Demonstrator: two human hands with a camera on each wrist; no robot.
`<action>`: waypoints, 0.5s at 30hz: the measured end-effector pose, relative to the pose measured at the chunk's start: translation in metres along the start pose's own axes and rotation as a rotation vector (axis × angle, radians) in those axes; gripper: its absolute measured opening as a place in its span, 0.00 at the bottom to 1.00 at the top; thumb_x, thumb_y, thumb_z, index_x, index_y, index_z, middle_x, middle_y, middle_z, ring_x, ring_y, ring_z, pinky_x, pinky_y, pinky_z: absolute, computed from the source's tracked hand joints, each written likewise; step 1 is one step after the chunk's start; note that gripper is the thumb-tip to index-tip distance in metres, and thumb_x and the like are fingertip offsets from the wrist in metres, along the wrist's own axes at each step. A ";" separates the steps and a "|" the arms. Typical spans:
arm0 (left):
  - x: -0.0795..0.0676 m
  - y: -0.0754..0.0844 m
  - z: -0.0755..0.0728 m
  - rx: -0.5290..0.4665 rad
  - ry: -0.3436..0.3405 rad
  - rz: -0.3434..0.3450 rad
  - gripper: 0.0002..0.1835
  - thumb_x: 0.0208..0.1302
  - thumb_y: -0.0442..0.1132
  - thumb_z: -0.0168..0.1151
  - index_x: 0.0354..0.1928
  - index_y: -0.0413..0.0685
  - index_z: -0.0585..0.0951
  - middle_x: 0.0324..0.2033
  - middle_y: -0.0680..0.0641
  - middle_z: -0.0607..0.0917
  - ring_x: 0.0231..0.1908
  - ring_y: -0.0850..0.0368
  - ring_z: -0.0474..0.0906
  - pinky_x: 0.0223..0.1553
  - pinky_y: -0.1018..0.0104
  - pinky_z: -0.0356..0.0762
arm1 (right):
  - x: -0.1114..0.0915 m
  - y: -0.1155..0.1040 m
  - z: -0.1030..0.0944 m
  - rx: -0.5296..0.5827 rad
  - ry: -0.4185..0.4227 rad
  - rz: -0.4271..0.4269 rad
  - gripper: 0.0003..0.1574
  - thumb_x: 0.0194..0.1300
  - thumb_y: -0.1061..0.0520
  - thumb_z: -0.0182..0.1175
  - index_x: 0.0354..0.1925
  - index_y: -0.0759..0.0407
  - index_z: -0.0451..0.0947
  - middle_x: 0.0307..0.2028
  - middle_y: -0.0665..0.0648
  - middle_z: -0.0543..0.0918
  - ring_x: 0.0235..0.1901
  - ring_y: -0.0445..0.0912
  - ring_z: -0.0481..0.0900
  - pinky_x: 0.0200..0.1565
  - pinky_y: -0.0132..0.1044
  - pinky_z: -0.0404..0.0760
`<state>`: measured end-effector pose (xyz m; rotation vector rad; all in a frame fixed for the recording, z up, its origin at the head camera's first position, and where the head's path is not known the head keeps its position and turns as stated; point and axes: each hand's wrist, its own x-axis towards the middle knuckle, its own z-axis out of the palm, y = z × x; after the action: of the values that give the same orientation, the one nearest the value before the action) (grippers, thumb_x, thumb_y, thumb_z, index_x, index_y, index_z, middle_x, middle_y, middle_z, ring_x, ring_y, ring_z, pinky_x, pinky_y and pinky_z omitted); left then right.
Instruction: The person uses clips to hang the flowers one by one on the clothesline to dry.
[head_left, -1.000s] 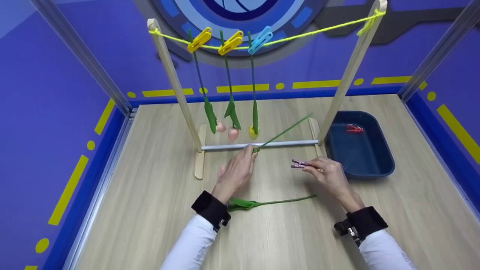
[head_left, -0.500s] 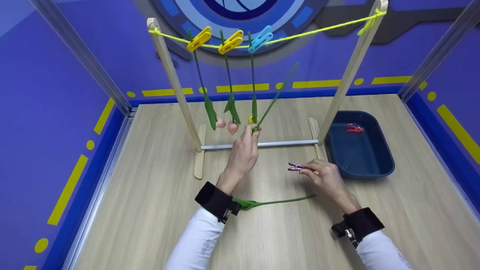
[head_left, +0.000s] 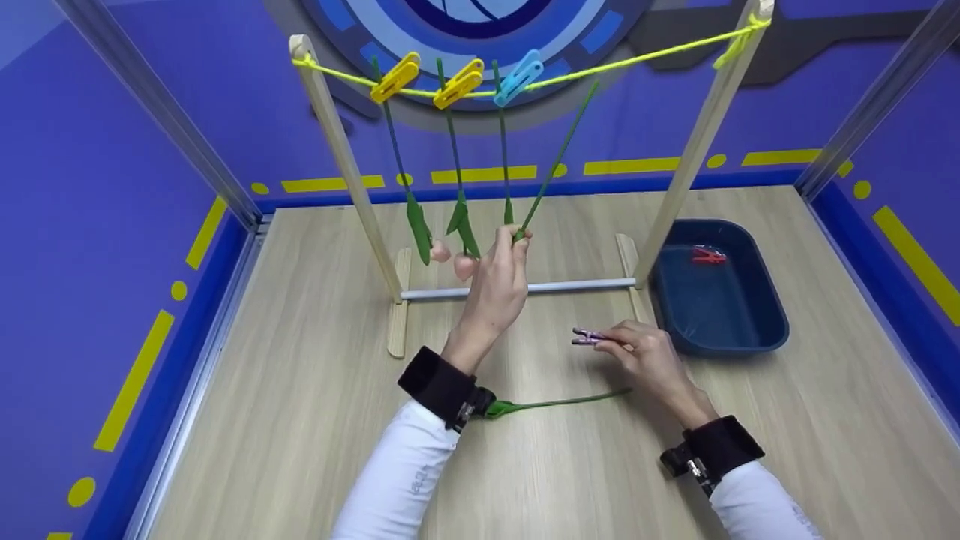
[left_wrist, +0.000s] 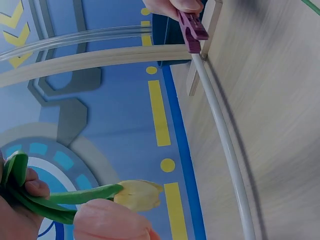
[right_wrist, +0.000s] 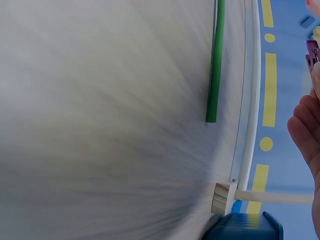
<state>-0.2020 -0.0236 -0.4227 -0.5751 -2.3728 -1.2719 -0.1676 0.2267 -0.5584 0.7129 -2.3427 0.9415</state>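
Note:
My left hand [head_left: 499, 281] grips an artificial tulip by its upper stem and leaves. Its bare green stem [head_left: 561, 154] slants up, the end near the yellow cord [head_left: 637, 64]. The tulip's pink bloom [left_wrist: 111, 221] shows in the left wrist view, hanging beside the yellow bloom [left_wrist: 140, 194] of a hanging tulip. Low over the table, my right hand [head_left: 649, 356] pinches a purple clothespin [head_left: 588, 337]. Three tulips hang head down from the cord, clipped by two yellow clothespins [head_left: 395, 77] and a light blue clothespin [head_left: 519, 78].
Another tulip [head_left: 562, 403] lies on the table, its bloom end hidden behind my left wrist. A dark blue bin [head_left: 776, 337] with a red clothespin [head_left: 709, 256] stands at right. Wooden posts [head_left: 334, 142] hold the cord; a white bar [head_left: 585, 286] joins their bases.
My left hand has raised the tulip away from me, and its stem has swung from low and slanting up to near the cord. My right hand has shifted slightly left with the clothespin.

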 end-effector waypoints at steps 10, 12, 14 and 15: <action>0.007 0.002 0.003 -0.174 0.032 -0.081 0.13 0.80 0.37 0.39 0.53 0.36 0.70 0.26 0.52 0.66 0.24 0.61 0.61 0.27 0.73 0.59 | 0.001 0.000 0.001 0.009 0.004 -0.001 0.09 0.49 0.61 0.76 0.32 0.58 0.88 0.26 0.50 0.86 0.26 0.40 0.80 0.30 0.27 0.74; 0.008 0.003 0.002 -0.186 0.024 -0.091 0.13 0.81 0.37 0.38 0.53 0.36 0.70 0.26 0.53 0.66 0.24 0.61 0.62 0.26 0.73 0.59 | 0.001 0.000 0.001 0.001 -0.002 0.001 0.09 0.49 0.61 0.76 0.31 0.58 0.88 0.26 0.50 0.85 0.26 0.39 0.80 0.30 0.27 0.74; 0.010 0.005 0.002 -0.197 0.009 -0.098 0.14 0.81 0.38 0.38 0.53 0.37 0.70 0.26 0.52 0.67 0.24 0.61 0.62 0.26 0.73 0.59 | 0.001 0.000 0.001 -0.007 -0.009 0.004 0.08 0.49 0.61 0.76 0.31 0.58 0.88 0.26 0.50 0.86 0.27 0.38 0.80 0.30 0.27 0.75; 0.011 0.006 0.002 -0.205 0.002 -0.105 0.14 0.81 0.38 0.37 0.53 0.37 0.70 0.26 0.52 0.67 0.24 0.61 0.62 0.26 0.73 0.60 | 0.002 -0.001 0.000 -0.011 -0.008 -0.001 0.08 0.49 0.61 0.76 0.31 0.58 0.88 0.26 0.50 0.86 0.27 0.38 0.80 0.30 0.28 0.75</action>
<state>-0.2083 -0.0166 -0.4141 -0.5139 -2.3128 -1.5737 -0.1685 0.2257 -0.5572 0.7146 -2.3529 0.9270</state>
